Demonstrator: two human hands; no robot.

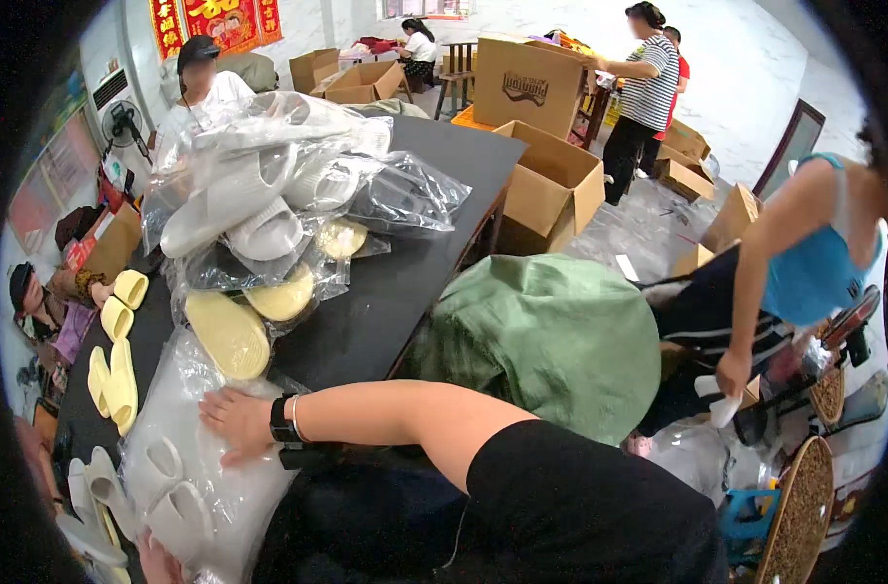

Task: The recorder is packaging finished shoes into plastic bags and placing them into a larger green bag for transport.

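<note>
My right hand (235, 425) lies flat with fingers spread on a stack of clear plastic bags (205, 365) at the table's near edge. On the lower part of the stack is a pair of white slippers (179, 516), seemingly inside clear plastic. My left hand (160, 561) shows only in part at the lower edge, against the white slippers; its fingers are mostly hidden. Beyond the right hand rises a heap of bagged grey-white slippers (225, 204), with bagged yellow slippers (228, 336) at its near side. Loose yellow slippers (121, 384) and white slippers (108, 487) stand along the left.
The black table (395, 282) runs away from me. Right of it are a green cloth-covered bundle (551, 341) and open cardboard boxes (551, 185). A person in blue (814, 263) holds a white slipper (724, 409) at the right. Others work around the room.
</note>
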